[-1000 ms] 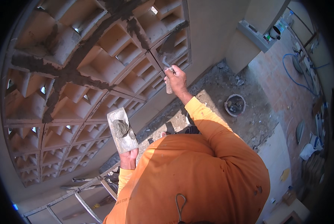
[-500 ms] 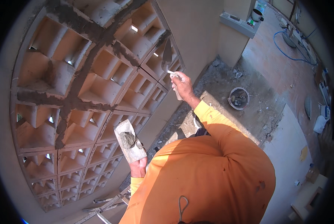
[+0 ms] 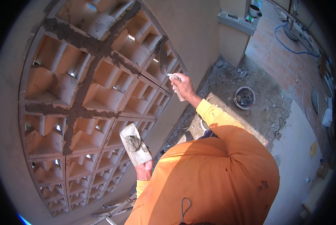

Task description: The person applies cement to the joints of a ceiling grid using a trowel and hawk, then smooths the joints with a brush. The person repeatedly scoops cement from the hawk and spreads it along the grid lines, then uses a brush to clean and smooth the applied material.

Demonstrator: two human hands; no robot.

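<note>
My left hand [image 3: 145,168] holds a pale flat board [image 3: 139,158] from beneath, with a lump of grey mortar [image 3: 133,143] on it. My right hand [image 3: 182,85] is closed round the handle of a trowel [image 3: 163,60], whose dark blade lies at the upper right part of a wall of patterned openwork blocks [image 3: 137,95]. Dark mortar [image 3: 77,110] fills several joints between the upper blocks, while the lower joints show thin bare lines. My orange-sleeved arms reach up from my body; the fingers of my left hand are mostly hidden under the board.
A bucket [image 3: 244,108] with dark contents stands on rubble-strewn ground. A grey ledge [image 3: 228,20] bears a cup [image 3: 254,11]. A blue hose [image 3: 295,48] lies on the tiled floor. A pale sheet [image 3: 291,138] is at the right, metal bars [image 3: 111,213] below the wall.
The view has turned, so the wall sits more upright and the board appears farther right and lower. My right hand remains by the upper right blocks with the trowel.
</note>
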